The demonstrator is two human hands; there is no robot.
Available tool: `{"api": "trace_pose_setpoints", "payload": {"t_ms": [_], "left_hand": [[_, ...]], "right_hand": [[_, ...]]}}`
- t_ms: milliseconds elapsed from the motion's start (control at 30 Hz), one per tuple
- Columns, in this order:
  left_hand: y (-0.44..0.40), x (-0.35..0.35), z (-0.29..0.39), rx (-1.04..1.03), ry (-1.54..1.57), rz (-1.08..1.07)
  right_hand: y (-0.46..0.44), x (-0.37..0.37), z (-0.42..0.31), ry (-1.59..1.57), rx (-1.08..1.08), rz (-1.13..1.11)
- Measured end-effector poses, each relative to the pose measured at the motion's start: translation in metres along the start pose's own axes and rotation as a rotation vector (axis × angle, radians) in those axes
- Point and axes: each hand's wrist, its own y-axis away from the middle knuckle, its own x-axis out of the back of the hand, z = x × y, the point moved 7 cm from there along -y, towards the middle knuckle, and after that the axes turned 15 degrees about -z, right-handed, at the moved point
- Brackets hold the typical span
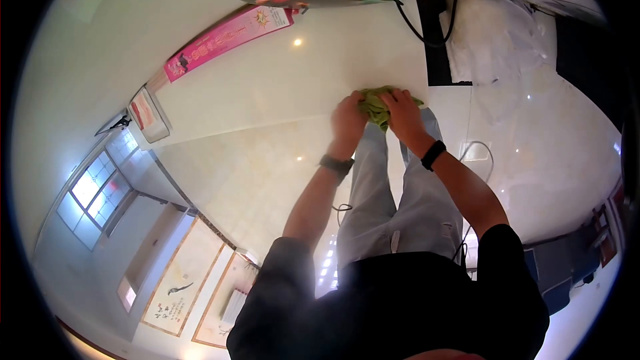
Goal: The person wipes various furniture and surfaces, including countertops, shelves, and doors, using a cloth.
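Just above the middle of the frame, your left hand and right hand both hold the crumpled green cloth (one at each side), maybe so its floppy folds bunch together.

Left hand curls close beside right hand

Cloth right of the box
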Motion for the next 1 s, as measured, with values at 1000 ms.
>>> {"api": "trace_pose_setpoints", "payload": {"t_ms": [1000], "left_hand": [[-0.078, 0.176, -0.134, -0.154, -0.050, 0.121]], "right_hand": [[-0.168, -0.057, -0.126, 0.072, -0.040, 0.126]]}}
